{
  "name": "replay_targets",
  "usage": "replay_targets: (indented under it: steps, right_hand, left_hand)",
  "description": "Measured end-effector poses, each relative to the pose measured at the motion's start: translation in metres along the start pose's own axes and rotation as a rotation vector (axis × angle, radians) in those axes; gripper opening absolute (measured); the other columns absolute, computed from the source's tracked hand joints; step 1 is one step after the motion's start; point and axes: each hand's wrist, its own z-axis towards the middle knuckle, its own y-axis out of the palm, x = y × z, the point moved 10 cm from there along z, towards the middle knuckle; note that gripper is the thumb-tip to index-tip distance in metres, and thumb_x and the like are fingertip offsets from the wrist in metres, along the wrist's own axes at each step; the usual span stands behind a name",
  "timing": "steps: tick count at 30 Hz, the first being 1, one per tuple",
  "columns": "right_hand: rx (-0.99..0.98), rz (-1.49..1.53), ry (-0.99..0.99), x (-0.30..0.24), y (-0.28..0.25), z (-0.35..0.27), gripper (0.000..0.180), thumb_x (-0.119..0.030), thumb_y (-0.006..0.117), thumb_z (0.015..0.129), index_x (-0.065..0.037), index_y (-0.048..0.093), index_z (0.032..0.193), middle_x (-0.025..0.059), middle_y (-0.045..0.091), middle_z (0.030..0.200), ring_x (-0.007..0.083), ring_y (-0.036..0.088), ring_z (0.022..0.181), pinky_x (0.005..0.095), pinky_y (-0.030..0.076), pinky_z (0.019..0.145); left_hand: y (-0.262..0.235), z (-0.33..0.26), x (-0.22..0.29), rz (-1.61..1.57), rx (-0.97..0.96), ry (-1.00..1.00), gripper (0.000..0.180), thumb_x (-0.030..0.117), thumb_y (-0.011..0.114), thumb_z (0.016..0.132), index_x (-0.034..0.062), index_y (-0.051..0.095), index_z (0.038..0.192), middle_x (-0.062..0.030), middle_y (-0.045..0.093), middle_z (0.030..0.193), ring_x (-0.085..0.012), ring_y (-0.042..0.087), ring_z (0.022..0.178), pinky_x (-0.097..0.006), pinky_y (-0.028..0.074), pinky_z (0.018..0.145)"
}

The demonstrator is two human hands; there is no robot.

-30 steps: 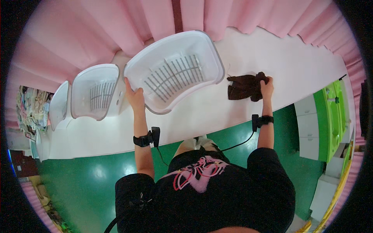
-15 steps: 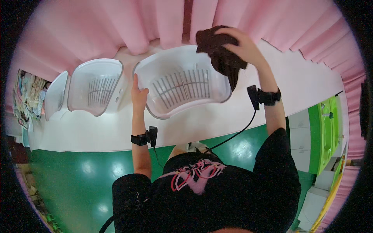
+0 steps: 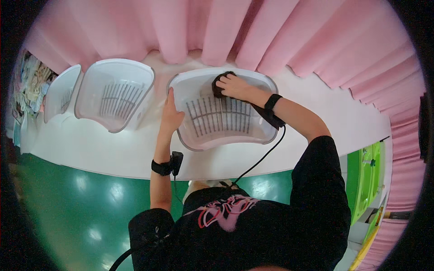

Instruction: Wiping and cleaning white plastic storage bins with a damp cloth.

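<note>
Head view only. The person stands at a white worktop (image 3: 113, 153) with pink curtains (image 3: 190, 27) hanging along its far edge.

The right hand (image 3: 233, 85) is inside the nearest white basket (image 3: 266, 135), at its far wall, and presses a dark brown cloth (image 3: 219, 88) against the inner surface. Its fingers (image 3: 226, 82) curl over the cloth and hold it; most of the cloth is hidden under the hand, with only the dark edge showing on the left. A black wristband (image 3: 272, 102) sits on the right wrist, and a cable (image 3: 262, 156) runs from it back toward the body.

The left hand (image 3: 171, 118) lies on the basket's left rim. Its fingers (image 3: 170, 97) are flat and narrow against the wall, bracing it; whether they wrap over the rim is hard to tell at this angle. A black band with a small box (image 3: 168, 166) is on the left wrist.

The basket has a slotted bottom and sits on the worktop, tipped a little toward the person. Just to its left is a second white basket (image 3: 144, 90), same type, and further left a third (image 3: 52, 97), partly cut by the fisheye rim.

Green floor (image 3: 68, 207) lies on the near side of the worktop. Green furniture (image 3: 364, 180) is at the right edge, blurred, kind unclear. The person wears a black shirt with a pink print (image 3: 226, 212).
</note>
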Motion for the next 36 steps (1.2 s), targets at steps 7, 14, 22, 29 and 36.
replay_targets:
  steps: [7, 14, 22, 29, 36]
  right_hand:
    - [0.227, -0.02, 0.351, 0.067, -0.035, -0.038, 0.016, -0.017, 0.048, 0.068, -0.012, 0.058, 0.081, 0.0072, 0.046, 0.093, 0.0243, 0.041, 0.092, 0.0359, 0.04, 0.075]
    - [0.601, 0.233, 1.269, 0.163, -0.055, -0.239, 0.027, -0.013, 0.053, 0.07, -0.005, 0.054, 0.096, 0.0178, 0.053, 0.092, 0.0345, 0.049, 0.088, 0.0389, 0.041, 0.076]
    - [0.093, 0.774, 1.499, 0.028, 0.088, -0.34, 0.029, -0.02, 0.049, 0.075, -0.004, 0.052, 0.099, 0.0181, 0.056, 0.09, 0.0338, 0.052, 0.087, 0.0385, 0.042, 0.076]
    - [0.105, 0.842, 1.561, -0.024, 0.106, -0.297, 0.075, -0.05, 0.056, 0.068, -0.012, 0.027, 0.126, 0.0299, 0.026, 0.122, 0.0428, 0.025, 0.115, 0.0441, 0.031, 0.091]
    - [0.25, 0.87, 1.577, 0.015, 0.095, -0.304, 0.045, -0.016, 0.062, 0.063, -0.005, 0.048, 0.105, 0.0183, 0.052, 0.095, 0.0319, 0.05, 0.092, 0.0367, 0.041, 0.079]
  left_hand:
    - [-0.008, 0.002, 0.003, 0.032, 0.036, -0.092, 0.076, -0.004, 0.046, 0.058, -0.0062, 0.013, 0.126, -0.0301, 0.031, 0.119, -0.0401, 0.032, 0.111, -0.037, 0.03, 0.092]
    - [-0.009, 0.003, 0.002, 0.077, 0.073, -0.137, 0.075, -0.005, 0.046, 0.058, -0.006, 0.013, 0.126, -0.0295, 0.031, 0.119, -0.0403, 0.033, 0.11, -0.037, 0.029, 0.092]
    - [-0.005, -0.001, -0.005, 0.025, 0.096, -0.162, 0.078, -0.006, 0.047, 0.058, -0.001, 0.012, 0.128, -0.0274, 0.033, 0.119, -0.0371, 0.034, 0.111, -0.036, 0.029, 0.092]
    - [0.0, 0.001, -0.014, 0.073, 0.098, -0.109, 0.079, -0.006, 0.047, 0.059, 0.0023, 0.012, 0.129, -0.0245, 0.034, 0.121, -0.0342, 0.035, 0.112, -0.035, 0.03, 0.092]
    - [0.001, 0.002, -0.02, 0.007, 0.084, -0.105, 0.079, -0.005, 0.048, 0.059, 0.003, 0.013, 0.129, -0.0229, 0.032, 0.124, -0.0324, 0.034, 0.114, -0.033, 0.029, 0.093]
